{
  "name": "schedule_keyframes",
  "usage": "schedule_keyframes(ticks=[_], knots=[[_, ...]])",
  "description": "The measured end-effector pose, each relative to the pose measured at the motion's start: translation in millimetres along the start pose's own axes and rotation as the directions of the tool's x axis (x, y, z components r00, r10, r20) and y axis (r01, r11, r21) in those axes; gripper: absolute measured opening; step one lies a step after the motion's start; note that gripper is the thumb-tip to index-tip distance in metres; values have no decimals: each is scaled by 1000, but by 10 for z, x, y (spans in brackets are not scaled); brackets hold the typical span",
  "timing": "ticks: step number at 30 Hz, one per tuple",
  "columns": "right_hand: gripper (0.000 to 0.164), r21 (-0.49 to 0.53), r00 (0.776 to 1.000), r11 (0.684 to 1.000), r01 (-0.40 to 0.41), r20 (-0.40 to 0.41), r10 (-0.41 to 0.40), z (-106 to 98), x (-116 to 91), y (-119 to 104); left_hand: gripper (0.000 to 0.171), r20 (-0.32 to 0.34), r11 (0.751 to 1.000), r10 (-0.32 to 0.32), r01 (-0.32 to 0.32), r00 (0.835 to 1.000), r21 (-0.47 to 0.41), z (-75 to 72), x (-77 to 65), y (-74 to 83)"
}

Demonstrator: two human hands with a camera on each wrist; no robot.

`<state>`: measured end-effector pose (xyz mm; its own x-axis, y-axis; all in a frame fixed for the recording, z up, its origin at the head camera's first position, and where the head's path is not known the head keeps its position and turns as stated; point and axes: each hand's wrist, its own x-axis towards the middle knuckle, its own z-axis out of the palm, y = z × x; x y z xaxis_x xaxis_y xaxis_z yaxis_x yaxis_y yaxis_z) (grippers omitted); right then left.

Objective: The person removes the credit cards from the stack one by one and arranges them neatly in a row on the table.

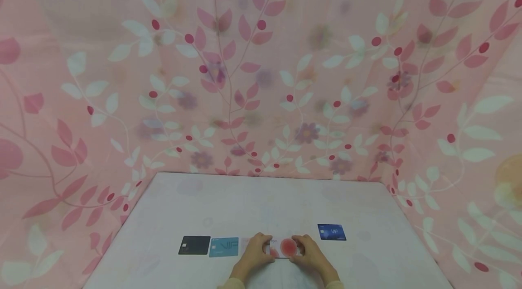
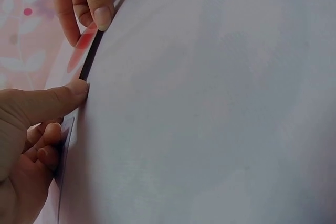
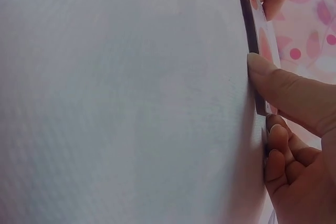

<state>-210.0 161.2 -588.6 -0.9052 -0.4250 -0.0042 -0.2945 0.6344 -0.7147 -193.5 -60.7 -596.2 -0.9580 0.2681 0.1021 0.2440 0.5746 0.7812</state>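
Both hands hold a white card with red circles [image 1: 284, 249] near the front of the white table. Its dark edge looks thick in the wrist views; whether it is one piece or a stack I cannot tell. My left hand [image 1: 256, 252] pinches its left end, thumb at the near edge and fingers at the far side. At the other end my right hand [image 1: 311, 255] grips it the same way. Partly hidden behind the left hand lies a pale pink card [image 1: 245, 242]. Left of that are a teal VIP card [image 1: 224, 247] and a black card [image 1: 194, 245].
A dark blue VIP card [image 1: 332, 232] lies on the white table [image 1: 261, 203], to the right of and beyond the right hand. Pink floral cloth [image 1: 253, 98] hangs around the table's back and sides.
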Motion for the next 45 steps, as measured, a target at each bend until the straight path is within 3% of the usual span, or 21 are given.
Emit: schedule_keyframes(ticks=[5, 15, 23, 45], knots=[[58, 4, 1000, 1000, -14, 1, 14, 4, -9, -2, 56, 14, 999, -9, 9, 1000, 40, -10, 10, 29], [59, 13, 999, 999, -32, 3, 32, 0, -25, -7, 55, 39, 999, -37, 36, 999, 26, -25, 30, 52], [56, -2, 999, 999, -49, 5, 49, 0, -21, -4, 54, 5, 999, -15, 14, 1000, 29, -21, 17, 54], [48, 11, 999, 999, -46, -4, 47, 9, -40, 6, 47, -5, 998, -60, 60, 998, 24, 18, 3, 54]])
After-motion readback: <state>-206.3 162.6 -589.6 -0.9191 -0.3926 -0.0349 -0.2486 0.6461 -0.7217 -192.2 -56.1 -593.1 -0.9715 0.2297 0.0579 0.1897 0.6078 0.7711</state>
